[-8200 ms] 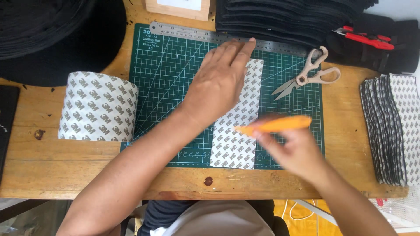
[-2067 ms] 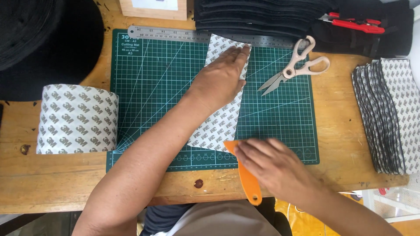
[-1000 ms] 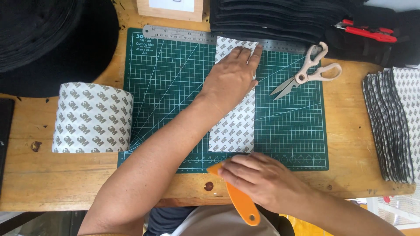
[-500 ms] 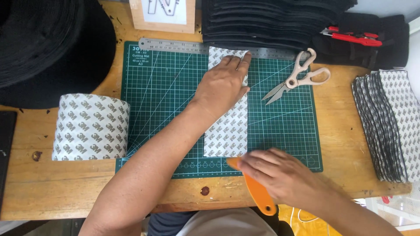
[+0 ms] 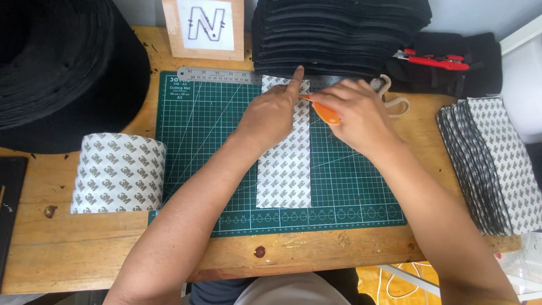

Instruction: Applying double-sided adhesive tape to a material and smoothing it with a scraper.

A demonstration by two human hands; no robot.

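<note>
1. Left hand lies flat on the upper part of the strip, index finger stretched along its right edge toward the ruler. Its grip is released; it presses and grasps nothing.
2. Right hand has its grip clenched around the orange knife, with the tip at the strip's right edge, just beside the left index finger.
3. The strip lies lengthwise on the green mat, its top end touching the ruler.
4. The roll stands left of the mat; the cut stack sits at the right of the surface.
5. Risk, in my judgement: the blade sits close to the index finger and no straightedge guards it, so a slip could nick the finger.
6. Risk: only the strip's upper part is pinned, so the free lower end could skew and spoil the edge.
</note>
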